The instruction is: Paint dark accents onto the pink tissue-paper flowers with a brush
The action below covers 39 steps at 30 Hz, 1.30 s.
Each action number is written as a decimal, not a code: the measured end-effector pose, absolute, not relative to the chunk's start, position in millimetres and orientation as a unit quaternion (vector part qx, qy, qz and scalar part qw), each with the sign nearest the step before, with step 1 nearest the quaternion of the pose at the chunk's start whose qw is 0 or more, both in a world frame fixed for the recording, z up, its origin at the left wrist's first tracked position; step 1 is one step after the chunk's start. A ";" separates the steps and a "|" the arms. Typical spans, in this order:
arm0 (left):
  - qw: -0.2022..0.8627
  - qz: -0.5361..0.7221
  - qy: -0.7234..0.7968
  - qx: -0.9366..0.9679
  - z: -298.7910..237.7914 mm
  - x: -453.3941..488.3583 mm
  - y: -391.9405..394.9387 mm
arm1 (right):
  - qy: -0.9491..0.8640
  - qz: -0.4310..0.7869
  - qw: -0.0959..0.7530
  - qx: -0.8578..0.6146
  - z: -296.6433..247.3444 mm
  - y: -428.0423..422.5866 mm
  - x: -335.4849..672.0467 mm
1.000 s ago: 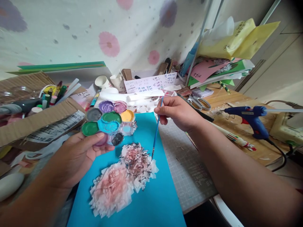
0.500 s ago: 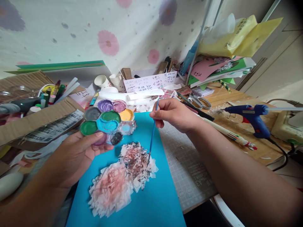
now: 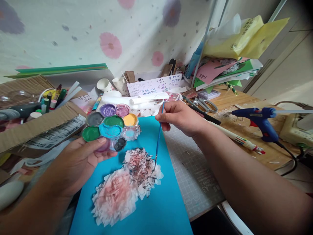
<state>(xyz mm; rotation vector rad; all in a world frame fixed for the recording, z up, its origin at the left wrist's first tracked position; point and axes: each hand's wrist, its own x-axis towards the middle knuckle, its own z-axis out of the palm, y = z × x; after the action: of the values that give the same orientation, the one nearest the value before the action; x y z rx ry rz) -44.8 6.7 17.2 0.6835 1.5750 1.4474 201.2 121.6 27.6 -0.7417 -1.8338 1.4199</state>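
My left hand [image 3: 78, 163] grips a round paint palette [image 3: 110, 125] with wells of green, blue, purple, yellow and grey, holding it above the left edge of a blue paper sheet [image 3: 156, 202]. My right hand [image 3: 179, 116] pinches a thin blue paintbrush [image 3: 158, 140], its tip touching the right edge of the upper paper flower [image 3: 141, 169]. That flower is pink-white with black flecks. A second, plainer pink flower [image 3: 113, 195] lies beside it at the lower left.
A grey cutting mat [image 3: 195, 176] lies under the blue sheet. A blue glue gun [image 3: 259, 122] and scissors [image 3: 202, 104] sit to the right on the wooden desk. A cardboard box [image 3: 36, 124] with markers stands at left. Paper cups, notes and stacked coloured papers crowd the back.
The brush tip has moved slightly left onto the edge of the flecked flower. My left hand and the palette have barely shifted.
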 end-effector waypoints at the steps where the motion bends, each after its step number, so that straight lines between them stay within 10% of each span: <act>1: 0.432 0.581 0.633 0.274 17.7 -44.5 6.5 | -0.707 0.550 0.343 -0.283 27.4 121.1 200.4; 39: 0.437 0.577 0.632 0.276 17.3 -45.2 6.0 | -0.704 0.553 0.349 -0.278 30.0 119.2 202.0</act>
<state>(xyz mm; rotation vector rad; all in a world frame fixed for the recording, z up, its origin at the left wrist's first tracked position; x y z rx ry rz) -45.2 6.0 17.3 0.6861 1.5727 1.4338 202.0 119.2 30.0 -0.7209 -1.8244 1.4324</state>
